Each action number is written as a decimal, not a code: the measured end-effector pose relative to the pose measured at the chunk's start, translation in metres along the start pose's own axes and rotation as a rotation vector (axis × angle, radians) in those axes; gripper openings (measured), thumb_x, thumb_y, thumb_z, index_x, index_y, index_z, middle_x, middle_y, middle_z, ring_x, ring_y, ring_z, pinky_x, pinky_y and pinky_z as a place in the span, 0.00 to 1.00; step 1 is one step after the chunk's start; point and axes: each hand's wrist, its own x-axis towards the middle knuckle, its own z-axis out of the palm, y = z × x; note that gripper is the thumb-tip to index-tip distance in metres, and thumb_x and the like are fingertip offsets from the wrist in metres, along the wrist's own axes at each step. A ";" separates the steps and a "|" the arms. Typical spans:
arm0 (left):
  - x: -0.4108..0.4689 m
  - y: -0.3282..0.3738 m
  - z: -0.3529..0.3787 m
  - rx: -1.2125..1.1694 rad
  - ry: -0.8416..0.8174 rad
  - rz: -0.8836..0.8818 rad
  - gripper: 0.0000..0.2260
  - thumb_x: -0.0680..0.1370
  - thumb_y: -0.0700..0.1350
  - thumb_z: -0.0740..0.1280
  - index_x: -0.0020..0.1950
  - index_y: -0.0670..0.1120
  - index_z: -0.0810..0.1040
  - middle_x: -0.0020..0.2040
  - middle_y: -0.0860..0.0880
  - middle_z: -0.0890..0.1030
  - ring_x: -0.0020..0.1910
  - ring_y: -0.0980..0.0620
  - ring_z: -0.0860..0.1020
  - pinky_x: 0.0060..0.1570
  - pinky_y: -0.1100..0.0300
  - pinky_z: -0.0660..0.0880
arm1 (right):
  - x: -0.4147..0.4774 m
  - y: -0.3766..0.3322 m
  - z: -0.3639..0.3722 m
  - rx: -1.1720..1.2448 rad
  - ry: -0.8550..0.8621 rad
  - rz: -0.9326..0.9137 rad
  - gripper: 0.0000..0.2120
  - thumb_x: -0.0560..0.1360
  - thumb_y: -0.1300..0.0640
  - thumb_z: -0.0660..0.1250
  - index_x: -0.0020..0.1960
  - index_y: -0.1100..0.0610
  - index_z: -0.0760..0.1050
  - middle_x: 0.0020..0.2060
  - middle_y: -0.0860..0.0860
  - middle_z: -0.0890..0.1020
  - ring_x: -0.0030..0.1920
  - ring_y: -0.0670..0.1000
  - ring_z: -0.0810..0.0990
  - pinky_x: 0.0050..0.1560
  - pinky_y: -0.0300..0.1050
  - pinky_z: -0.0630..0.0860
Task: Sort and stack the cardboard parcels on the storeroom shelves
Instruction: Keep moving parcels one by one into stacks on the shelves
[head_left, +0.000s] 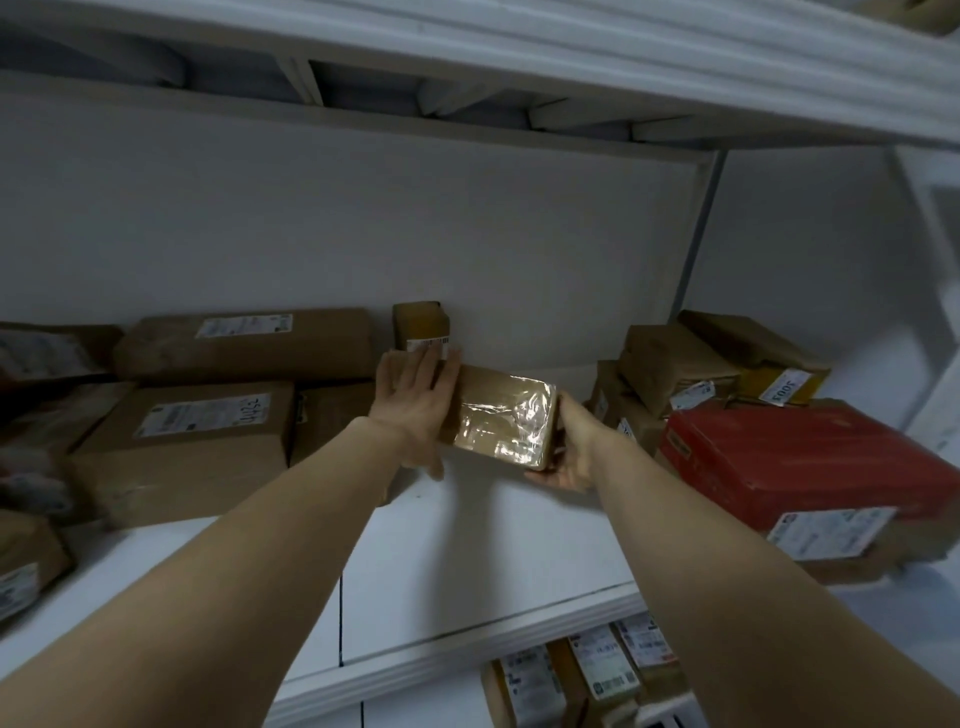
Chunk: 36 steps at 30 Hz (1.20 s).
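Parcel (501, 415) is sandwiched between both hands over the shelf (467, 545): left hand (415, 405) flat against its side, fingers straight, right hand (571, 447) curled round its near corner. Probably squaring it beside the boxes (208, 431) to their left.

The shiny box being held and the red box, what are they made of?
The shiny box looks like brown cardboard wrapped in clear plastic tape or film; the glare and wrinkles show it. The red box is probably cardboard too, judging by its flat faces and folded edges, with a smooth red coat.
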 end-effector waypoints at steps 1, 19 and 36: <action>-0.001 0.001 0.000 0.035 0.013 0.026 0.64 0.62 0.57 0.78 0.75 0.47 0.29 0.77 0.44 0.36 0.76 0.42 0.36 0.72 0.38 0.36 | 0.000 0.000 0.002 -0.010 -0.008 0.000 0.24 0.74 0.35 0.60 0.43 0.56 0.75 0.42 0.54 0.79 0.39 0.53 0.80 0.27 0.45 0.79; 0.006 -0.023 -0.053 -0.492 -0.180 -0.021 0.41 0.68 0.66 0.70 0.76 0.55 0.59 0.74 0.48 0.65 0.72 0.44 0.64 0.72 0.48 0.59 | -0.029 -0.016 0.008 0.192 -0.291 -0.422 0.25 0.67 0.43 0.71 0.58 0.57 0.78 0.54 0.57 0.83 0.54 0.54 0.81 0.60 0.52 0.76; -0.002 -0.060 -0.065 -1.214 -0.285 -0.315 0.33 0.68 0.64 0.71 0.67 0.48 0.70 0.57 0.44 0.78 0.54 0.43 0.78 0.59 0.44 0.74 | -0.007 -0.013 0.009 0.306 -0.012 -0.042 0.35 0.67 0.34 0.71 0.61 0.60 0.72 0.49 0.59 0.78 0.50 0.60 0.76 0.55 0.58 0.73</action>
